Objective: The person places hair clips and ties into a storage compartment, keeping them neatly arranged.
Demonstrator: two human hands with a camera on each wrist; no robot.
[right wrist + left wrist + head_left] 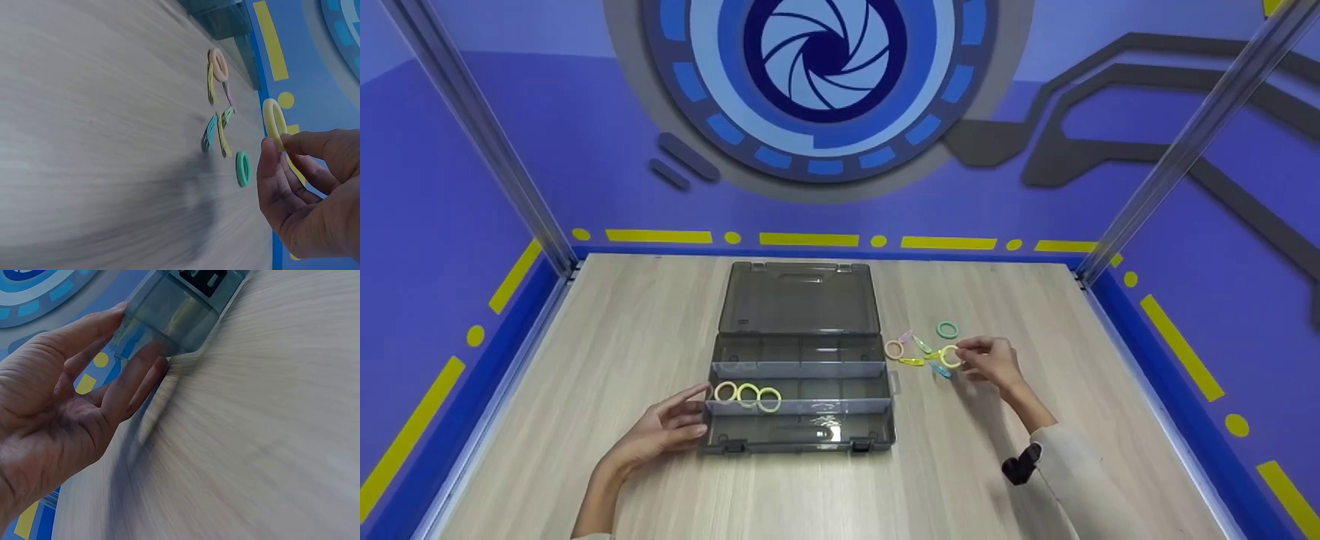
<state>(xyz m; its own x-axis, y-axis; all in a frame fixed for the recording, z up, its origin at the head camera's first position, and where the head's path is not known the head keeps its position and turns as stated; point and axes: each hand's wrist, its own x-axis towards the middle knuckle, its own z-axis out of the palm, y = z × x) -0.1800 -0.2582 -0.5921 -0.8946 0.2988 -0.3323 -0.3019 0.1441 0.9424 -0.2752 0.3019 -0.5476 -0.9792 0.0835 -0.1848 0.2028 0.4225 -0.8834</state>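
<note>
My right hand (991, 361) pinches a pale yellow hair tie (274, 125) between thumb and fingertip, raised over the table in the right wrist view. Below it lie a green hair tie (947, 330), a peach hair tie (893, 349), and several snap hair clips, among them a blue one (940, 370) and a yellow one (911, 362). The fingertips and thumb of my left hand (656, 433) rest against the left side of a smoky, see-through organizer box (840, 431). In its middle compartment, three hair ties (748, 394) stand in a row at the left end.
The box's lid (800, 300) lies folded back, away from me. Clear dividers (840, 406) split the box into long compartments. Patterned blue walls (840, 214) and metal posts (1177, 150) enclose the wooden table (645, 322) at the back and sides.
</note>
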